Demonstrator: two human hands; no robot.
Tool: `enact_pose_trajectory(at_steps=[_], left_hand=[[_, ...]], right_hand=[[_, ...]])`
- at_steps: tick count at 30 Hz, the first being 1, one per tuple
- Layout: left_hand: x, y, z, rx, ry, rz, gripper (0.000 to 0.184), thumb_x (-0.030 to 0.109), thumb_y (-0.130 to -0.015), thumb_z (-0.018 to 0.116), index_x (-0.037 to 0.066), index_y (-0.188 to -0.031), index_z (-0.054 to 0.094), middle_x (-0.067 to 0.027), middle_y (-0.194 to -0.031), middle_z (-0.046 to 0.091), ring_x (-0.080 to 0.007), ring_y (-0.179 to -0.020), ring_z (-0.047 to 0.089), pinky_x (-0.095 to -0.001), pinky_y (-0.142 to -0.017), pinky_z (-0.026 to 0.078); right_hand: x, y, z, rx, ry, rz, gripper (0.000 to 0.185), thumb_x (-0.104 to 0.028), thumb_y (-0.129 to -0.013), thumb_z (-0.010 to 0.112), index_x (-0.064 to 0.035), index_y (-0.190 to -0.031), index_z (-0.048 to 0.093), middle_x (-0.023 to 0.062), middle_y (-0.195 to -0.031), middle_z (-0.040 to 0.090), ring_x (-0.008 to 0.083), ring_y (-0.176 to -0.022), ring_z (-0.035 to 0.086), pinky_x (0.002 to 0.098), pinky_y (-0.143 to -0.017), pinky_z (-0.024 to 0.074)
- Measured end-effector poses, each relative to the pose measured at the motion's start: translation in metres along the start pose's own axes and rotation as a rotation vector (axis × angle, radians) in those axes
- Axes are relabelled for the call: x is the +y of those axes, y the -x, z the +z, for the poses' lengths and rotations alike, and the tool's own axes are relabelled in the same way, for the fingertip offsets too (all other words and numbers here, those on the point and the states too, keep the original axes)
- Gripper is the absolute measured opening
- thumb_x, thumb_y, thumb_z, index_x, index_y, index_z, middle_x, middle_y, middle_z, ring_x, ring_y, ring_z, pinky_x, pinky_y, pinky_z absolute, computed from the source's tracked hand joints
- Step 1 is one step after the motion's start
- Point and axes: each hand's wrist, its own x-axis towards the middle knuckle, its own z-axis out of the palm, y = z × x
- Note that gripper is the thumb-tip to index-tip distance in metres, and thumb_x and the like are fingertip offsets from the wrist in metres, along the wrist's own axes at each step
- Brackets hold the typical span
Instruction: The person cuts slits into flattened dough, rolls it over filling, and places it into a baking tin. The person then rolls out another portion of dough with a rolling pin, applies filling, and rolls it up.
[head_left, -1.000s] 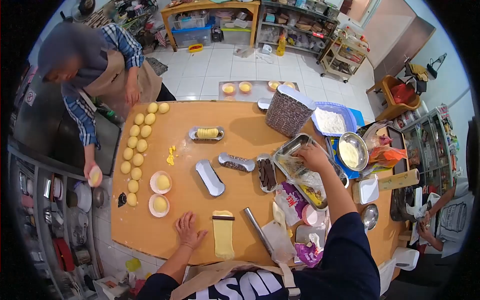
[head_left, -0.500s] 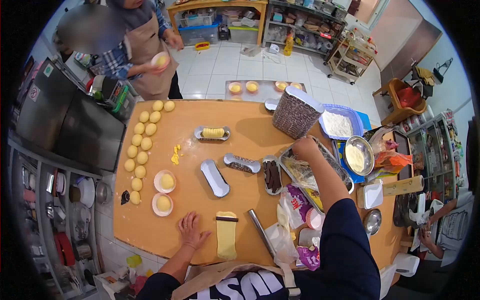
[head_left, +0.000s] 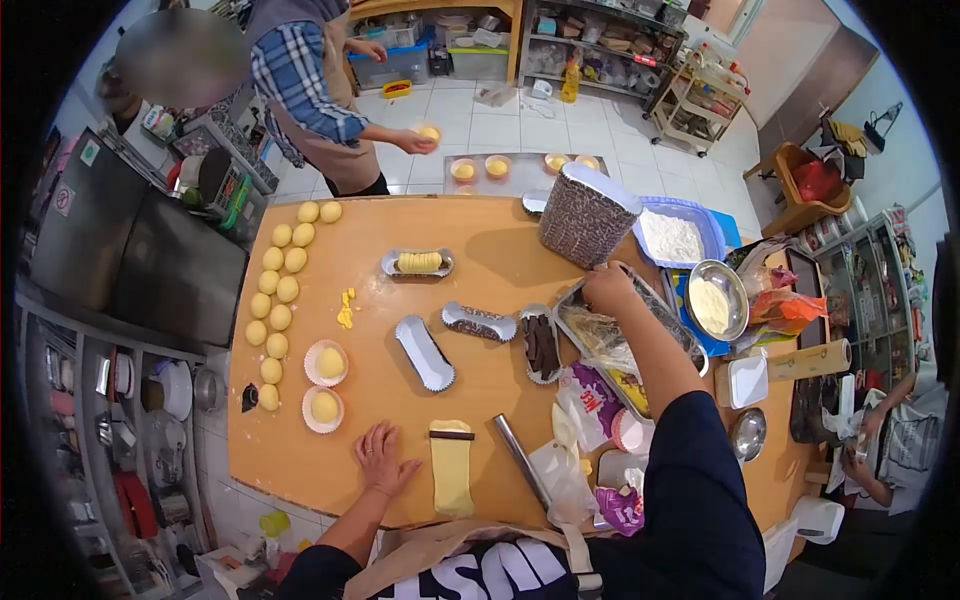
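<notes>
My left hand (head_left: 383, 460) lies flat on the table, fingers spread, beside a rolled-out strip of dough (head_left: 452, 480). A dark chocolate stick (head_left: 452, 435) rests across the strip's far end. My right hand (head_left: 608, 290) is over the far left corner of a metal tray (head_left: 690, 345) with clear plastic in it; its fingers are curled and whatever they hold is hidden. Left of that tray, a paper loaf cup (head_left: 541, 345) contains several chocolate sticks. A metal rolling pin (head_left: 522, 460) lies right of the dough strip.
Dough balls (head_left: 287, 289) line the table's left side; two more sit in paper cups (head_left: 324, 408). Empty loaf cups (head_left: 425, 352) and one with ridged dough (head_left: 418, 262) lie mid-table. A stack of loaf cups (head_left: 588, 215), flour tub (head_left: 670, 235) and bowl (head_left: 717, 300) stand right. A co-worker (head_left: 310, 90) is opposite.
The co-worker has moved right and turned, carrying a filled cup towards the tray of cups beyond the table. My hands stay nearly in place; the view has shifted slightly.
</notes>
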Motion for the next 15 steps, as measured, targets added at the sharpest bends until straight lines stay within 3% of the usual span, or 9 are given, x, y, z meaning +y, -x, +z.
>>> enact_pose_trajectory(at_steps=[8,11,15], left_hand=[[0.001,-0.001,-0.002,0.029,0.039,0.007,0.077,0.055,-0.071,0.066,0.009,-0.129,0.046,-0.0125,-0.135,0.042,-0.0308,-0.131,0.033,-0.0520,-0.106,0.019],[0.003,-0.002,-0.005,0.024,0.053,0.026,0.076,0.060,-0.080,0.055,0.003,-0.129,0.044,-0.0179,-0.135,0.041,-0.0353,-0.130,0.033,-0.0530,-0.106,0.019],[0.002,0.000,-0.003,0.008,0.045,0.002,0.076,0.059,-0.077,0.059,0.006,-0.129,0.045,-0.0161,-0.136,0.041,-0.0336,-0.131,0.032,-0.0529,-0.106,0.019]], right_hand=[[0.001,-0.015,0.022,0.017,0.149,-0.083,0.013,-0.020,-0.072,0.068,-0.0152,-0.083,0.072,-0.0016,-0.094,0.067,0.0187,-0.099,0.057,0.0359,-0.087,0.0401],[0.000,-0.010,0.001,-0.098,0.148,-0.108,0.015,-0.022,-0.072,0.069,-0.0155,-0.086,0.072,-0.0007,-0.097,0.067,0.0186,-0.104,0.055,0.0359,-0.089,0.0387],[0.008,0.001,-0.009,0.008,0.001,-0.032,0.024,-0.026,-0.068,0.073,-0.0143,-0.090,0.071,0.0015,-0.102,0.063,0.0198,-0.106,0.053,0.0368,-0.090,0.0389]])
